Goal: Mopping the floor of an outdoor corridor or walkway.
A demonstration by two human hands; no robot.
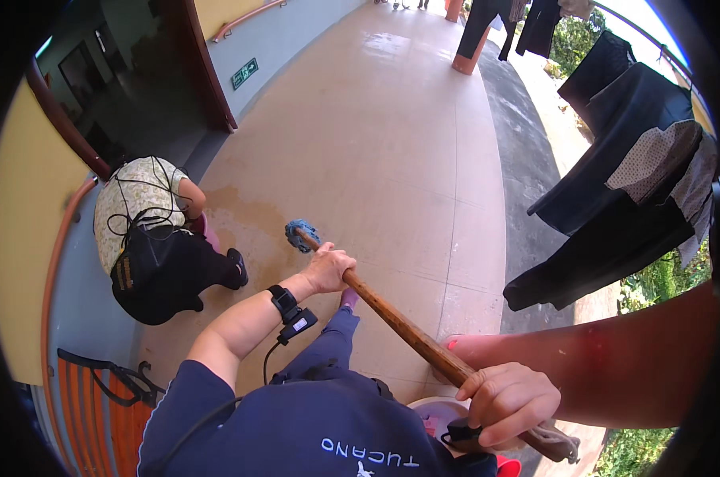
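Note:
A mop with a long wooden handle (407, 327) slants across in front of me. Its blue-grey cloth head (302, 235) is at the far left end, over the tiled floor near a damp brown patch (240, 208). My left hand (328, 269) is closed round the handle not far below the cloth. Near the handle's lower right end, my right hand (512, 399) grips it with the fingers wrapped over. A dark strap or cloth hangs beside the right hand; its kind cannot be made out. Partly hidden behind my body and that hand is a pale basin (431, 407).
A person (149, 215) crouches at the left by the doorway, with a pink basin (209, 233). An orange-slatted bench (81, 405) stands at the lower left. Dark clothes (630, 175) hang along the right side. A thick red column (614, 358) rises close on my right.

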